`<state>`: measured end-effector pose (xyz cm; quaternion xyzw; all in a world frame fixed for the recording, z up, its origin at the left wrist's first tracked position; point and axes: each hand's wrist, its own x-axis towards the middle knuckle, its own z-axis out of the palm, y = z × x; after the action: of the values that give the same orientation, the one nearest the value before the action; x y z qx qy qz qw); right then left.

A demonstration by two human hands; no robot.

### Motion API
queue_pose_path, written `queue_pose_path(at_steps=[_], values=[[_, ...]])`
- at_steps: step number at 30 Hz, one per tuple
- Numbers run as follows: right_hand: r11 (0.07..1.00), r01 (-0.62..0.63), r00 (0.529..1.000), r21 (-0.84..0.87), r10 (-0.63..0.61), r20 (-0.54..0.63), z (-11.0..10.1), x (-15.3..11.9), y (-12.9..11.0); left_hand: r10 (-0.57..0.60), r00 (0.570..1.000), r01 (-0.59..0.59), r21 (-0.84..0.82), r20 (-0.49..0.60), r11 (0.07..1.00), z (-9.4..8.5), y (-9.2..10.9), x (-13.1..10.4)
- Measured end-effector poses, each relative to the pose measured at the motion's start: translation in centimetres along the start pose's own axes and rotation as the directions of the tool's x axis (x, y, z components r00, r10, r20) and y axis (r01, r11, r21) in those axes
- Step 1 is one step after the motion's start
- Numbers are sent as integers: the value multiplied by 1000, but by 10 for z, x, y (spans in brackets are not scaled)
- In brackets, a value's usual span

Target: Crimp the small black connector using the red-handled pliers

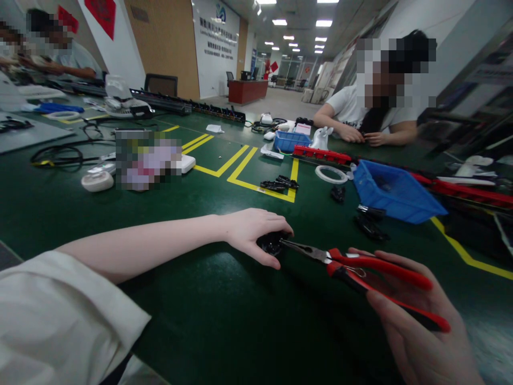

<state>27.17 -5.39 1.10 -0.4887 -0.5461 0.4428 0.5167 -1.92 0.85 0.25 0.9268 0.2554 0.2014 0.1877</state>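
A dark green worktop (192, 321) marked with yellow lines spreads across the view. At its far side, beyond the right grip (436, 347), is a person (348, 99) in a white shirt. A blue bin (385, 198) stands between that person and the right grip. The right grip is folded around red-handled pliers (336, 259), their handles spread apart. They point leftward to the left grip (254, 227), its thumb on the near side, fingers on the far side. Beyond it and to its right, a white ring (318, 172) lies just beside the bin; straight beyond it lie black pieces (280, 183). Inside the left grip, held and partly hidden, is a shiny black part (272, 244). The plier tips reach it; whether they clamp it cannot be told.
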Motion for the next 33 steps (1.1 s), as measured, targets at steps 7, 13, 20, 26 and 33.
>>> queue_pose_path(at_steps=[7, 13, 20, 26, 33], values=[[1000, -8, 1000, 9, 8, -5, 3, -3, -7, 13, 1000, -13, -6, -1, 1000, 0, -1, 0], [998, 51, 999, -22, -51, 15, 4, -8, -11, 23, 1000, -23, -6, -8, 1000, 1, -3, -1], [998, -56, 997, 13, 57, -45, 2, -3, -8, 1, 999, 0, 20, -32, 1000, 1, 2, -1], [982, -158, 981, 100, 168, -95, 5, 5, -4, -28, 998, 31, 48, -57, 998, 2, 6, -3], [999, -38, 997, 22, 40, -59, 6, -3, -10, 18, 1000, -18, -4, -17, 1000, 0, 0, -1]])
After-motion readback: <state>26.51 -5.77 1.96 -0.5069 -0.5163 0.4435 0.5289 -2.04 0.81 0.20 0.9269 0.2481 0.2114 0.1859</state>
